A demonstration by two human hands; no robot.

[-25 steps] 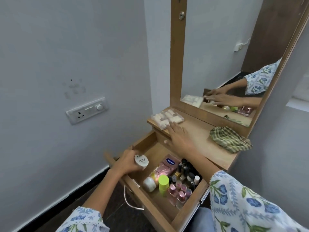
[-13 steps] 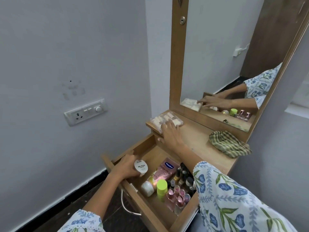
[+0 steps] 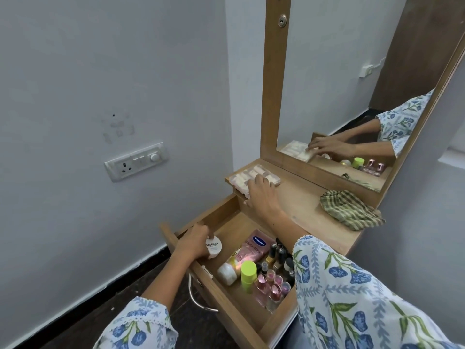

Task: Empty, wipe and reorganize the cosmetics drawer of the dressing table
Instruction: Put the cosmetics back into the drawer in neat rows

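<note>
My right hand has slid forward onto the clear box on the tabletop, fingers flat on its lid, parking it clear of the drawer. My left hand still grips the white jar inside the drawer; emptying has barely begun, with tubes and bottles waiting

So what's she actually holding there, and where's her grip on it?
The left hand grips the white nail polish jar round its side. The right hand rests on the clear case.
</note>
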